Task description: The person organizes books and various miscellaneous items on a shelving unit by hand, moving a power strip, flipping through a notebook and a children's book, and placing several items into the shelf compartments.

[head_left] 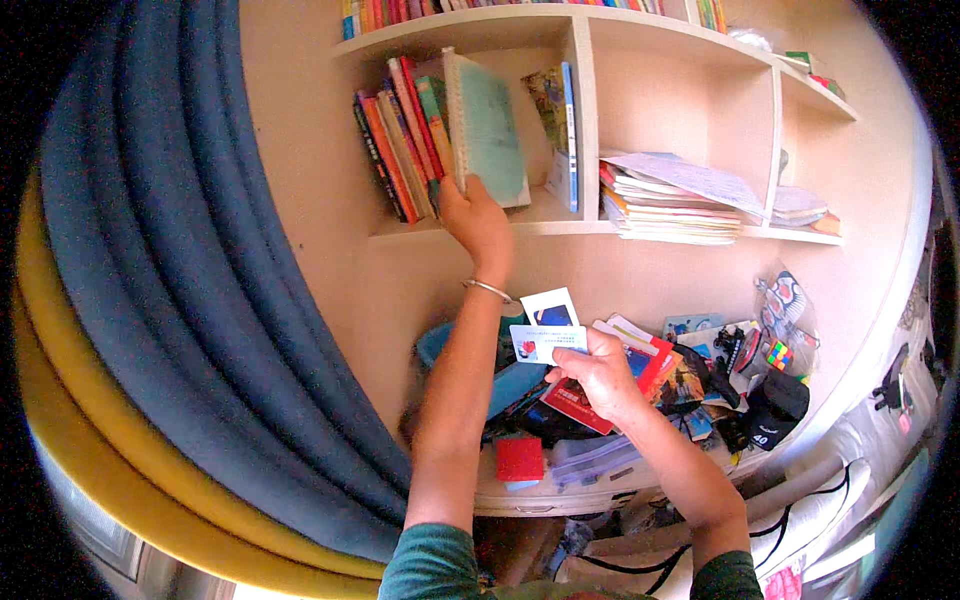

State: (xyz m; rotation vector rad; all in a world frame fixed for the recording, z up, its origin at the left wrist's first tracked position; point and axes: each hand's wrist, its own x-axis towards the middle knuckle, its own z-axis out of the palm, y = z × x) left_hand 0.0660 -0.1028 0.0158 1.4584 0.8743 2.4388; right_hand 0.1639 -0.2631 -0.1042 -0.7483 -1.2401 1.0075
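My left hand (474, 222) reaches up to the shelf, its fingers closed at the lower spine corner of a pale green spiral notebook (490, 130). To the left of the notebook leans a row of books (402, 140). Lower down, my right hand (603, 378) pinches a light blue card (545, 344) between thumb and fingers. A white card with a dark blue picture (551, 308) sticks up behind it, apparently held in the same grip. A metal bangle (487, 291) circles my left wrist.
A stack of papers (675, 200) lies in the middle compartment. On the desk below are red booklets (580, 405), a red square item (519, 458), a puzzle cube (779, 354) and a black cap (778, 408). Dark blue and yellow curtains (190, 250) hang at left.
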